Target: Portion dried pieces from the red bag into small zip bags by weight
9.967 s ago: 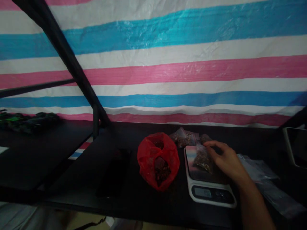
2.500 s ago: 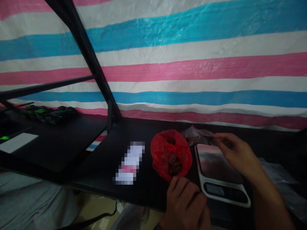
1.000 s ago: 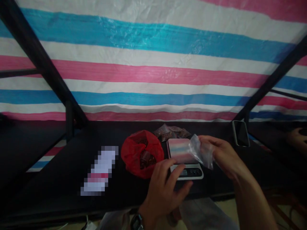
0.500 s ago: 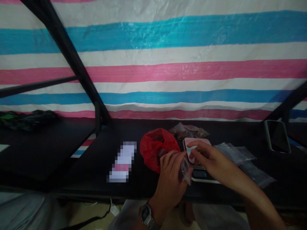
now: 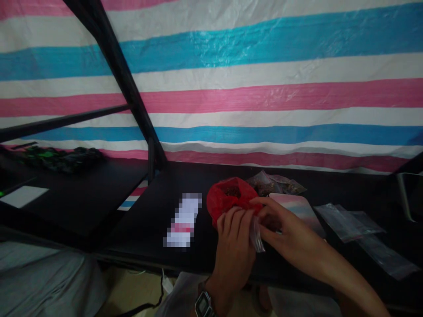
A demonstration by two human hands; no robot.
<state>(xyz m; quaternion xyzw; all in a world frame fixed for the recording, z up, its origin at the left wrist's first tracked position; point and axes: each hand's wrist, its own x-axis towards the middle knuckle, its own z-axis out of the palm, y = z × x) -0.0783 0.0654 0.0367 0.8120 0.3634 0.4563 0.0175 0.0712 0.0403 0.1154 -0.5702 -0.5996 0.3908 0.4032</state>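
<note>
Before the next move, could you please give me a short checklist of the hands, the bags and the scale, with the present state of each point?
1. Left hand holds the small clear bag: ok.
2. Mouth of that bag open: cannot tell, the hands cover much of it.
3. Red bag open, with dark pieces visible inside: ok.
4. Display of the scale readable: not ok, hidden behind the right hand.
5. Flat clear bags in view, right of the scale: ok.
</note>
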